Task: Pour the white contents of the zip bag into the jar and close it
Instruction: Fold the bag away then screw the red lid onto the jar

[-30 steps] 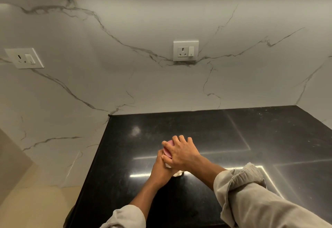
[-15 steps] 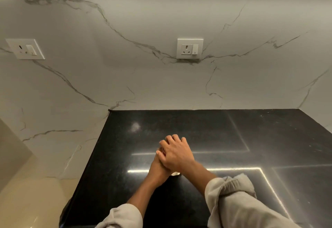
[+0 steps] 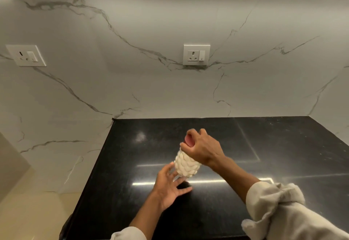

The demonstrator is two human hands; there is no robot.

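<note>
We look down on a white marble wall [image 3: 132,88] rising behind the black bench [image 3: 264,145], which shows streaks of reflected light. A wall socket [image 3: 196,55] sits on the marble above the bench's far edge, and a second socket [image 3: 26,55] sits well to the left of the bench. Above the middle of the bench we hold the jar [image 3: 186,164] tilted, its ribbed sides showing white all the way up. Our right hand [image 3: 204,148] is wrapped around its pink lid [image 3: 188,140] at the upper end. Our left hand [image 3: 170,185] is spread open, fingers just beside the jar's lower end, gripping nothing.
</note>
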